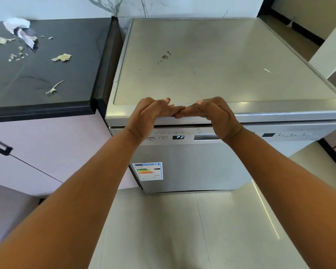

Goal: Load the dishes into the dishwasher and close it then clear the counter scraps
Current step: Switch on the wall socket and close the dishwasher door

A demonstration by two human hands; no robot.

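Fingertips of my left hand and right hand meet, straight, pressing the brushed-steel dishwasher rim; torn scraps litter the dark surface, cut off left.

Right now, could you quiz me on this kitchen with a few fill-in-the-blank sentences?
1. The dishwasher display reads ____.
2. Both hands rest on the dishwasher's ____ edge.
3. The scraps lie on the ____ counter.
4. The dishwasher door is ____.

Missing words: P2; top front; black; closed
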